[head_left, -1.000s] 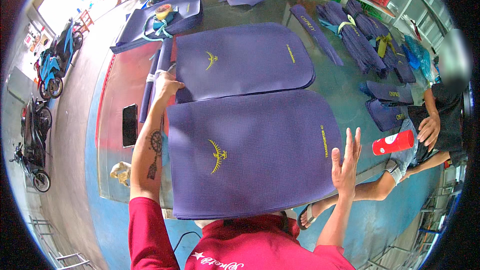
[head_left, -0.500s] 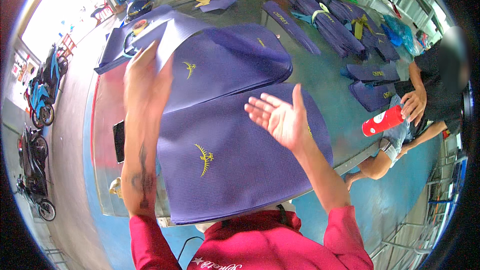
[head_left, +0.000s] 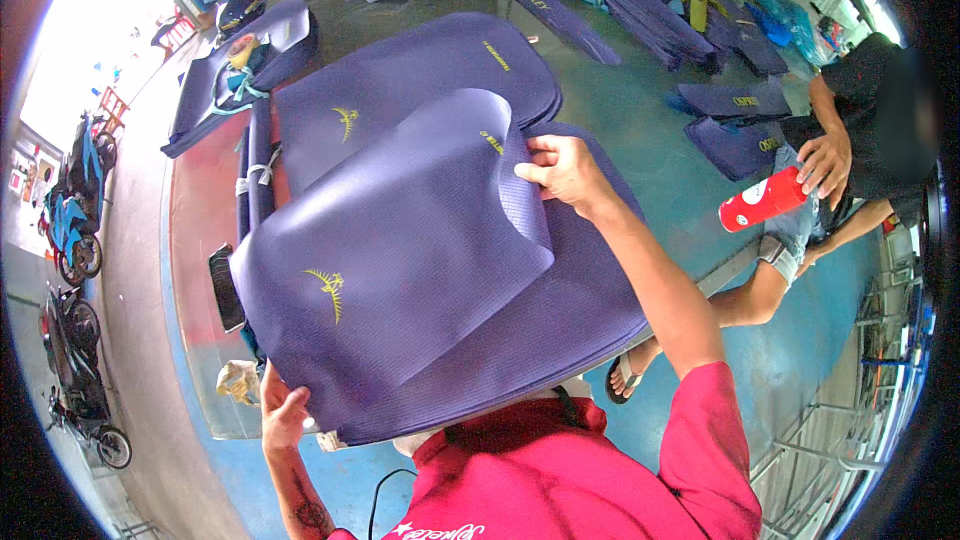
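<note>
A large purple fabric panel (head_left: pixel 400 230) with a small yellow emblem is lifted off a stack of like panels (head_left: pixel 560 330) in front of me. My right hand (head_left: pixel 560 170) pinches its far right edge, which curls upward. My left hand (head_left: pixel 283 412) grips its near left corner, low by the table's front edge. A second stack of purple panels (head_left: pixel 420 70) lies just beyond on the green table (head_left: pixel 640 130).
Bundles of narrow purple strips (head_left: pixel 650 0) lie at the table's far right. A seated person (head_left: pixel 860 130) at the right holds a red can (head_left: pixel 762 200). A black phone (head_left: pixel 226 285) rests at the table's left edge. Motorbikes (head_left: pixel 70 230) stand at the far left.
Both hands were free above the stacks; now they grip the top panel at opposite edges and have lifted it off the near stack.
</note>
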Available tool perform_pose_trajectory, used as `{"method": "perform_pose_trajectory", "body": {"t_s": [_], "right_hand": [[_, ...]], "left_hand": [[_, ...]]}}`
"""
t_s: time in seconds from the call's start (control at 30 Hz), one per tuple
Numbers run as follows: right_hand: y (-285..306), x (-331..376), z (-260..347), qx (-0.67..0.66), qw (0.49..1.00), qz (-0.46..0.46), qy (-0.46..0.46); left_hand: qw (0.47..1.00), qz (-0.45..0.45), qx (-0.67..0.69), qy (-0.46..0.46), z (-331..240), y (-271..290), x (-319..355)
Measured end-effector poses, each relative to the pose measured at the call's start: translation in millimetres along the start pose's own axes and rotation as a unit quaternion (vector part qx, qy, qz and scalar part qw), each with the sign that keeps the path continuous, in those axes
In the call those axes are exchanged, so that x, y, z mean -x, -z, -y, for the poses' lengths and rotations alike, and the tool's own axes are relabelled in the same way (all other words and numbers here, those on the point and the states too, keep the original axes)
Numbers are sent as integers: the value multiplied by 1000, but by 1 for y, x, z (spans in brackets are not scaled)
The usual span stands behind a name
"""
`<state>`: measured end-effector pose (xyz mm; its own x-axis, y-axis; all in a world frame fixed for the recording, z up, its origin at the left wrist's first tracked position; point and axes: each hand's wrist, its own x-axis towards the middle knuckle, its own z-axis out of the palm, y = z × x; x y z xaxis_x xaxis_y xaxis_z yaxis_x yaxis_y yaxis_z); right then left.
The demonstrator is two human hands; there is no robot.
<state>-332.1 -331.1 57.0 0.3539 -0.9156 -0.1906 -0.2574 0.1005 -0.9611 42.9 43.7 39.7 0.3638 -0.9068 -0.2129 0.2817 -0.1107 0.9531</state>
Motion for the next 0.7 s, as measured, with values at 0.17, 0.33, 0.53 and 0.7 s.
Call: {"method": "perform_pose_trajectory", "body": {"t_s": [0.17,0.33,0.53,0.7], "right_hand": [[8,6,3,-52,997,-41,32],[42,80,12,-52,996,-67,18],[92,122,-51,-13,989,-137,-47],[91,134,-50,160,973,-164,-10]], "left_hand": [[989,-128,34,65,12,13,-26],[996,-37,-81,23,2,3,-14],[978,-92,-168,78,9,-8,-24],[950,-124,-284,-38,3,-12,-36]]}}
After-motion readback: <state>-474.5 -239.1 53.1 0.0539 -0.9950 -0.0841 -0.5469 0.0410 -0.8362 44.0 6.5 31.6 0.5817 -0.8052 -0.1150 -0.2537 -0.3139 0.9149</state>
